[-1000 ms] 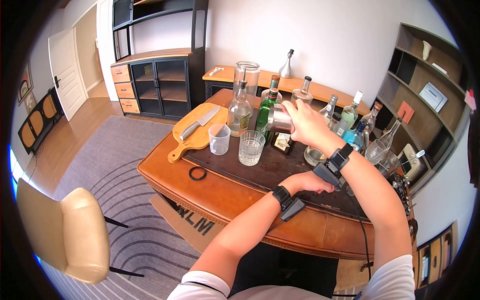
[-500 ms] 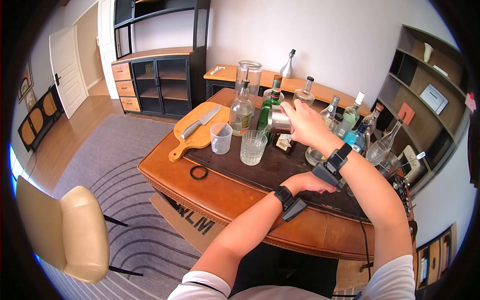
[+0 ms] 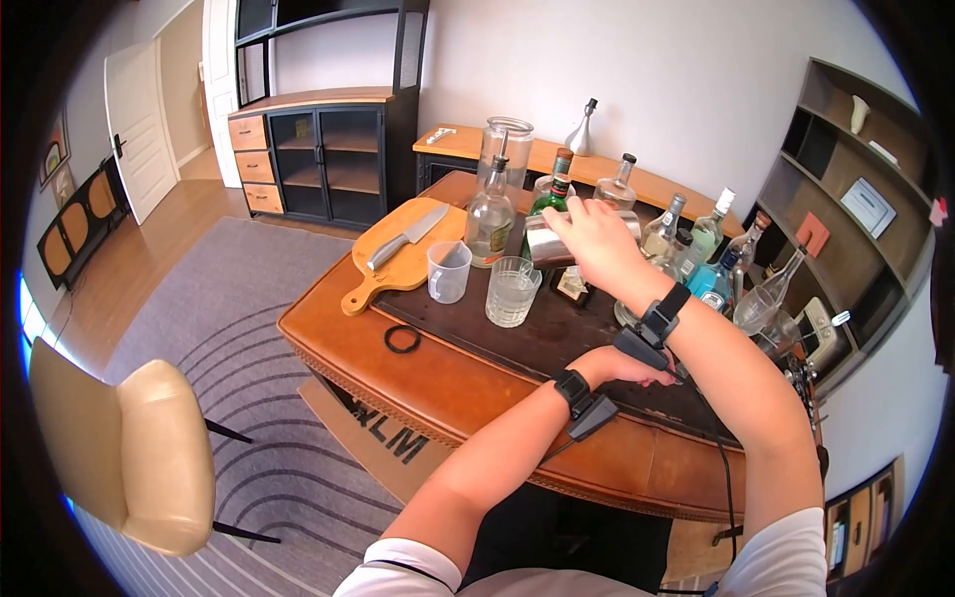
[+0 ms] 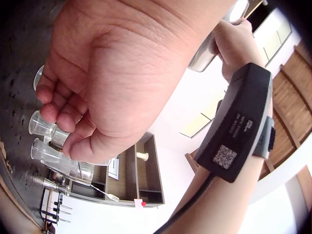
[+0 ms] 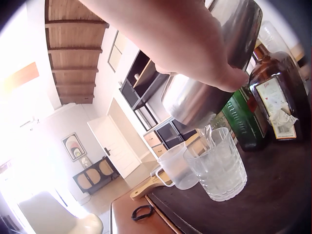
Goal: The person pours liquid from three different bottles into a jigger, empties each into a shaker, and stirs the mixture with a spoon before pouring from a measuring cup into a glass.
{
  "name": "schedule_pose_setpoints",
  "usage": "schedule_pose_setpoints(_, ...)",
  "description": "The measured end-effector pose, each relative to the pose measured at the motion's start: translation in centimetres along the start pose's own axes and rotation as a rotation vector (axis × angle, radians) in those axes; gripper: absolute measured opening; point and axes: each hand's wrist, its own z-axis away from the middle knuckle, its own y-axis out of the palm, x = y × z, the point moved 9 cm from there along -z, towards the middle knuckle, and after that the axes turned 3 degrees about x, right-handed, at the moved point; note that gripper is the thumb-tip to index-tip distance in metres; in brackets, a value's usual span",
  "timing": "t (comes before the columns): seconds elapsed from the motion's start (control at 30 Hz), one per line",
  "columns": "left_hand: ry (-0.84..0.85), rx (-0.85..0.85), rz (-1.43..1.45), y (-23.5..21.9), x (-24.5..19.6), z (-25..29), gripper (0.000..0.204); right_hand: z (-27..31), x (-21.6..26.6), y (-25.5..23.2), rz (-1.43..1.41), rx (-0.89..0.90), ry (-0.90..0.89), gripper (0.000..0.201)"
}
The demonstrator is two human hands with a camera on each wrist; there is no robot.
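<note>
My right hand [image 3: 602,249] grips a steel cocktail shaker tin [image 3: 553,245], tipped nearly level with its mouth just above a cut-glass tumbler [image 3: 512,298]. In the right wrist view a thin stream of liquid [image 5: 208,136] runs from the tin into the tumbler [image 5: 219,170], where cloudy liquid shows. My left hand [image 3: 629,366] is low by the table's dark inlay, beneath the right forearm. Its fingers [image 4: 63,107] hang loosely curled around nothing in the left wrist view, close to some small glasses [image 4: 41,124].
Left of the tumbler stand a plastic measuring jug [image 3: 450,275] and a cutting board [image 3: 383,274] bearing a knife [image 3: 410,237]. A pour-spout bottle [image 3: 489,224], a green bottle [image 5: 246,119] and a brown bottle [image 5: 278,92] crowd behind. More bottles [image 3: 711,279] fill the right. A black ring [image 3: 402,339] lies in front.
The shaker tin in my right hand has tipped further, its body now showing lengthwise. The liquid in the tumbler looks higher. My left hand has stayed low by the table. The head view has shifted slightly.
</note>
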Motion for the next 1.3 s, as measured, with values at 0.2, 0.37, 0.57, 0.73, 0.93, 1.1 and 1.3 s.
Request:
schedule_pose_setpoints(0.2, -0.107, -0.008, -0.015, -0.2, -1.2, 1.4, 0.027, -2.2, 3.3, 0.2, 0.274, -0.098, -0.235, 0.040)
schedule_pose_setpoints(0.37, -0.139, 0.045, 0.002, 0.1, -0.1, 0.7, 0.024, -2.9, 3.6, 0.2, 0.326, -0.112, -0.291, 0.040)
schedule_pose_setpoints(0.57, -0.115, 0.040, 0.016, 0.3, 2.1, -0.7, 0.028, -3.6, 2.3, -1.5, 0.274, -0.195, -0.243, 0.039)
schedule_pose_setpoints(0.73, -0.115, 0.036, -0.021, 0.0, -0.8, 1.3, 0.031, -3.1, 3.7, 0.3, 0.283, -0.105, -0.292, 0.036)
schedule_pose_setpoints(0.93, -0.037, -0.014, -0.027, -0.2, -1.4, 1.6, 0.032, -2.5, 3.1, 0.3, 0.242, -0.090, -0.225, 0.039)
schedule_pose_setpoints(1.1, -0.078, 0.024, -0.099, -0.4, -0.8, 1.1, 0.027, -1.9, 1.6, 0.5, 0.135, -0.089, -0.111, 0.043)
schedule_pose_setpoints(1.3, -0.054, 0.073, -0.009, 0.0, 0.9, 0.0, 0.024, 0.2, -4.2, -1.3, -0.418, 0.037, 0.249, 0.070)
